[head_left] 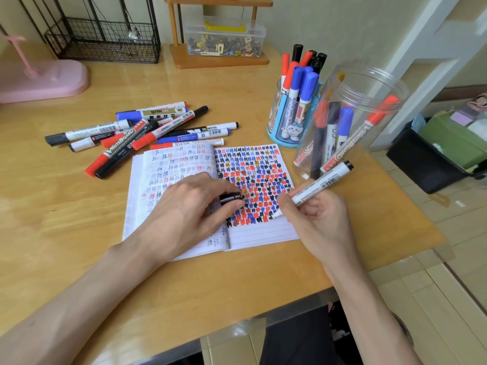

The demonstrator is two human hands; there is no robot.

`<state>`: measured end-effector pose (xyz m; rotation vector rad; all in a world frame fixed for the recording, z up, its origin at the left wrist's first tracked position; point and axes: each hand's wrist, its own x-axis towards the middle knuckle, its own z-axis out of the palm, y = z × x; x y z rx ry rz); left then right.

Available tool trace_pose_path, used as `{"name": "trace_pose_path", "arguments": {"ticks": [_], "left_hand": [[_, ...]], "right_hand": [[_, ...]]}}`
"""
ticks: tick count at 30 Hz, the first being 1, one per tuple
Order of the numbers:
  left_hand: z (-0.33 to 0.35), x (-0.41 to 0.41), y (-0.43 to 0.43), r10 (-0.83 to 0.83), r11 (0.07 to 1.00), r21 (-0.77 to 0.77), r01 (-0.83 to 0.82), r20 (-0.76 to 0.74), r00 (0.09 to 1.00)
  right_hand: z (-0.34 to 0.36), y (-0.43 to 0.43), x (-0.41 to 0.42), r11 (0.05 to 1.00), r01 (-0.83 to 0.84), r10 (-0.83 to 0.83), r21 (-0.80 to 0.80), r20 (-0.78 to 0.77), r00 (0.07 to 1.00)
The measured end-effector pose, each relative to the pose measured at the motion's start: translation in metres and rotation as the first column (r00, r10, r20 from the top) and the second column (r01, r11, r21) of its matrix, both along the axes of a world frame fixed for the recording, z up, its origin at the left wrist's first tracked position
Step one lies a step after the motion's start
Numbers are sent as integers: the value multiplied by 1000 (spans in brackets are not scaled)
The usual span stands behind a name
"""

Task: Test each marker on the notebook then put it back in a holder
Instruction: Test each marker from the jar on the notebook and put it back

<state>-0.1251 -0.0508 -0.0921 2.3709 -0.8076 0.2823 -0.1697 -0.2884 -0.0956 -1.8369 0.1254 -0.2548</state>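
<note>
Testing: our right hand (325,222) pinches the marker (322,184) in curled fingers (286,204), tip down on the notebook (263,233), right page.
Left hand (184,214): grips the black cap (230,198), steadying the page.
Technique: we want light pressure, aiming at the bare lines below.

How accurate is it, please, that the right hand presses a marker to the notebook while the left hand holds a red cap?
Not quite: the head view shows the cap in the left hand is black, not red. The right hand does press the marker to the notebook.
</note>
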Motion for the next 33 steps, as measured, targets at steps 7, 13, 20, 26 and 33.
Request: {"name": "trace_pose_path", "arguments": {"ticks": [7,13,20,26,33], "left_hand": [[0,0,0,-4,1000,-5,4,11,1000],[-1,0,1,-4,1000,14,4,2,1000],[-2,0,2,-4,1000,12,4,1,1000],[-3,0,2,-44,999,-7,44,-5,999],[-3,2,2,-88,995,-56,86,-30,996]], "right_hand": [[0,-1,0,1000,17,-17,-20,10,1000],[-2,1,1,999,4,-4,-40,5,1000],[-2,-2,2,1000,5,-5,19,3,1000],[-3,-1,1,999,1,-2,-39,-20,1000],[3,-2,1,989,-21,11,148,64,998]]}}
